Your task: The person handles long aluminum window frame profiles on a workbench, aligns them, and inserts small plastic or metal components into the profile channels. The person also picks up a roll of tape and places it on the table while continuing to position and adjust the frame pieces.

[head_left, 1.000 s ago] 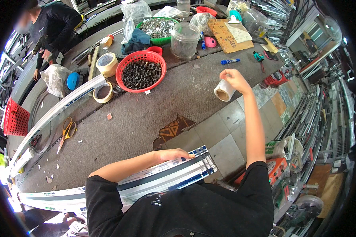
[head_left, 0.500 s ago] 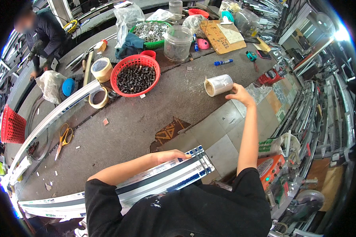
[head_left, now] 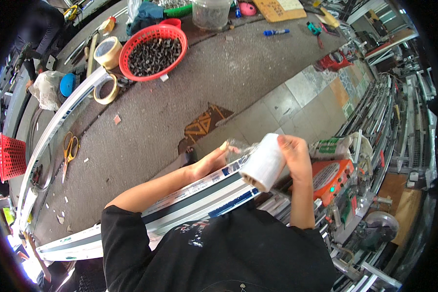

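My right hand (head_left: 295, 155) is closed around a roll of clear stretch film (head_left: 264, 163), its cardboard core showing at the lower end. The roll is tilted over the right end of a bundle of long white and dark grey profiles (head_left: 192, 207), which stretches across my front to the lower left. A crumpled loose end of film (head_left: 238, 150) runs from the roll to my left hand (head_left: 213, 163), which pinches it just beyond the bundle's far edge. My left forearm lies along the bundle.
On the worktable (head_left: 146, 126) are scissors (head_left: 69, 151), tape rolls (head_left: 108, 52) and a red basket of small black parts (head_left: 153, 56). An orange machine (head_left: 332, 180) stands at right. Another person's hand (head_left: 30, 241) shows at the bundle's left end; a co-worker (head_left: 39, 34) is far left.
My right hand has taken the film roll from the table and brought it to the bundle's right end. My left hand has left the bundle's top and now pinches the film's loose end.
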A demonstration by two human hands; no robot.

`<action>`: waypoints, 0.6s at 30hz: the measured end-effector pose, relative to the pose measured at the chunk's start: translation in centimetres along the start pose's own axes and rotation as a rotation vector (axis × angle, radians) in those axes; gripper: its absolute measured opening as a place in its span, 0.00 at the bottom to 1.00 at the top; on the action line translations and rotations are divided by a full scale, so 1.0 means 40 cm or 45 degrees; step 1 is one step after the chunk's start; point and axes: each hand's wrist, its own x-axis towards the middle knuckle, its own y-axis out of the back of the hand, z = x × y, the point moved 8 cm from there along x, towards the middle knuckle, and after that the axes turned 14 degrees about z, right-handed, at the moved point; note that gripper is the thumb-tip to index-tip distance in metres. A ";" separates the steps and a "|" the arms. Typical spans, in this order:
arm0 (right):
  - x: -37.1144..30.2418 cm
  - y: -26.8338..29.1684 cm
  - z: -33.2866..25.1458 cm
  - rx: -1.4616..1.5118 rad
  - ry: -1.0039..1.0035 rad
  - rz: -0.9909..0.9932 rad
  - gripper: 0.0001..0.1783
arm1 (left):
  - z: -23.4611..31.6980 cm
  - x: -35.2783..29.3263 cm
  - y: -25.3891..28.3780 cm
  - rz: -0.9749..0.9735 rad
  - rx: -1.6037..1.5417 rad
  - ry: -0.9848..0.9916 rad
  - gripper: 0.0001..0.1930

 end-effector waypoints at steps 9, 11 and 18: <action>-0.109 -0.013 0.024 -0.619 -0.066 0.041 0.29 | -0.099 -0.003 -0.039 -0.017 0.016 -0.098 0.27; -0.131 0.004 0.039 -0.627 -0.087 0.035 0.28 | -0.124 0.003 -0.047 0.074 0.247 -0.076 0.22; -0.268 0.076 0.091 -0.154 -0.175 -0.163 0.25 | -0.169 0.003 -0.055 0.287 0.278 0.075 0.20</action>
